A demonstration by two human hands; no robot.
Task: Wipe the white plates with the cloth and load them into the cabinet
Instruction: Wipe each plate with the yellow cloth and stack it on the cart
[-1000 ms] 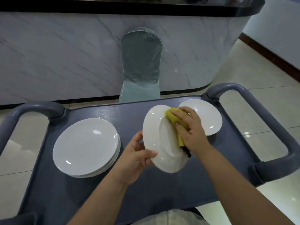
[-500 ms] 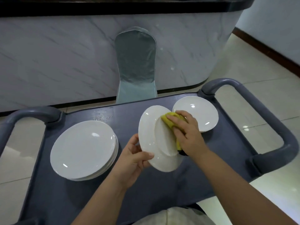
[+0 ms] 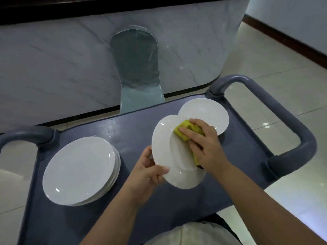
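Above the cart (image 3: 134, 131), left hand (image 3: 146, 175) grips the plate (image 3: 166, 147) rim, right hand (image 3: 205, 145) presses the cloth (image 3: 182, 133).

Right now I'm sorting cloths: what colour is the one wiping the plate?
Yellow cloth, clearest in the head view.

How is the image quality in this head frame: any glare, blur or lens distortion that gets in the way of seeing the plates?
Head view: dim, bluish light; small glare spots on the stacked plates and the held plate, brighter reflections on the floor tiles. Wide-angle bending curves the cart handle and counter edge. Both the left hand and right hand on the yellow cloth look sharp, with little motion blur.
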